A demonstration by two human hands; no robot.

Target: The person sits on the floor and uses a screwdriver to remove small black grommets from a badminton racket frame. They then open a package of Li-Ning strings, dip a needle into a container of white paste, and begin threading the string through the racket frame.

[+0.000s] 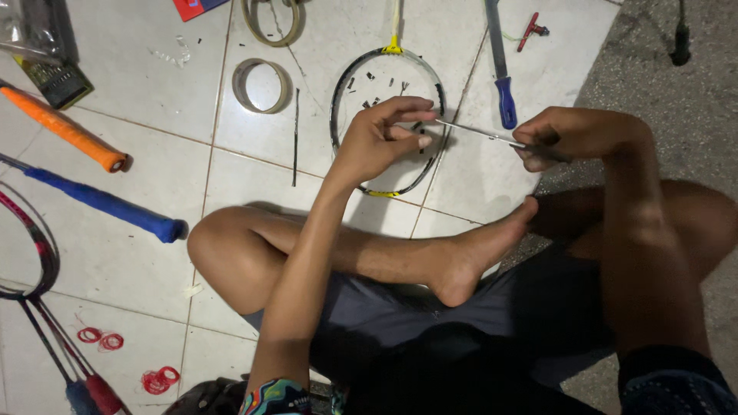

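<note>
Here | white tiled floor (138,253) | both hands (384,138) pinch thin tool (480,135) over unstrung racket frame (342,92)

orange handle (65,129) | blue handle (104,201) | red string coils (159,379) | white tiles (138,92)

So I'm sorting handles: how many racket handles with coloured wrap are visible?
4: orange handle upper left, blue handle below it, and small blue handle and red handle bottom left. More may lie outside the view.

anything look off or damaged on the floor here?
Yes. The racket head on the tiles has no strings, only a bare hoop, with small dark bits scattered inside it. The left hand and right hand hold a thin metal tool over it. Red string scraps lie at lower left.
</note>
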